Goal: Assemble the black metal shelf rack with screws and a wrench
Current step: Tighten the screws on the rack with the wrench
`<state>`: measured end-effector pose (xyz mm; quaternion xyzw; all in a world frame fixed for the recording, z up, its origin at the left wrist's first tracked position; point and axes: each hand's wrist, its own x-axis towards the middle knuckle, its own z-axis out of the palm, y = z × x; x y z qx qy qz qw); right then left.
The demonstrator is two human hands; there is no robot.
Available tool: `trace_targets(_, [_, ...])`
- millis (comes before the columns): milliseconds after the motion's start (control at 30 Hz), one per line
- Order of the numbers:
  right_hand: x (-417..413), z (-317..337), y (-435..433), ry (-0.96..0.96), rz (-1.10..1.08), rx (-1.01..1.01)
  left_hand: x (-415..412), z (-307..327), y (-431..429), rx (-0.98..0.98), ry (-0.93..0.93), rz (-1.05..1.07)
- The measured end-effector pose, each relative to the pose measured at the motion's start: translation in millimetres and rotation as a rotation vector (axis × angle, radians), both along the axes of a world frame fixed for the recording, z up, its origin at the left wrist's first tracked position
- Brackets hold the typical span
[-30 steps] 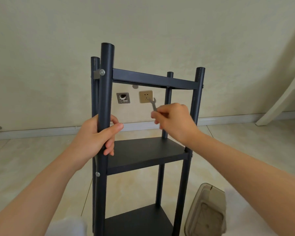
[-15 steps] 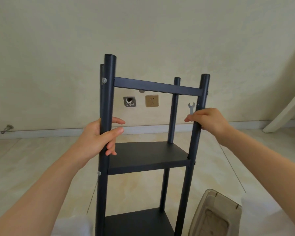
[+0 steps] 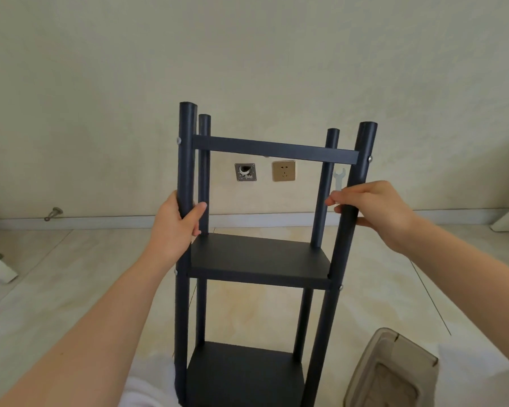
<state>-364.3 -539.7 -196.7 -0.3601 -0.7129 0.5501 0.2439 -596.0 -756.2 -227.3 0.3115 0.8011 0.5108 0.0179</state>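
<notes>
Seemingly near done: black metal shelf rack (image 3: pixel 259 257) upright, silver screws (image 3: pixel 177 140) seated above both hands; left hand (image 3: pixel 175 227) gripping one front post (image 3: pixel 186 160), right hand (image 3: pixel 376 214) gripping the other plus flat silver wrench (image 3: pixel 338 179); perhaps tightening remaining.

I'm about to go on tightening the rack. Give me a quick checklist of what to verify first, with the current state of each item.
1. Left hand grips the front left post: ok.
2. Right hand holds the front right post, with the wrench in the same hand: ok.
3. Front screws present: top left screw, top right screw, middle left screw, middle right screw: ok.
4. Those screws fully tight: cannot tell.
5. Screws on the rear left post and rear right post: none in view, cannot tell.
6. Plastic container not touching the posts: ok.
</notes>
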Motion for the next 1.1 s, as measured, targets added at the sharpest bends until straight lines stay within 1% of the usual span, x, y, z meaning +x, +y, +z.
trace_targets(200, [3,7,-21,0.021,0.1,0.061,-18,-13,-8,-0.077,-0.053,0.071])
trace_targets(500, [14,22,-44,0.097,0.217,0.128,-17,-15,-2,-0.078,-0.146,0.089])
trace_targets(667, [17,24,-49,0.122,0.266,0.174,-19,-14,0,-0.127,-0.121,0.111])
trace_targets(833, [18,26,-54,0.086,0.372,0.276,-10,0,8,-0.26,-0.024,0.27])
trace_targets(900, [18,27,-53,0.077,0.404,0.299,6,6,12,-0.317,-0.019,0.277])
trace_targets(967, [18,27,-52,0.081,0.417,0.299,33,8,16,-0.408,-0.011,0.198])
trace_targets(1000, [17,28,-52,0.083,0.422,0.296,47,9,17,-0.454,-0.009,0.118])
trace_targets(1033, [16,28,-53,0.086,0.427,0.293,60,9,20,-0.493,-0.037,0.007])
trace_targets(1100, [13,29,-55,0.102,0.434,0.297,83,12,25,-0.504,-0.198,-0.273])
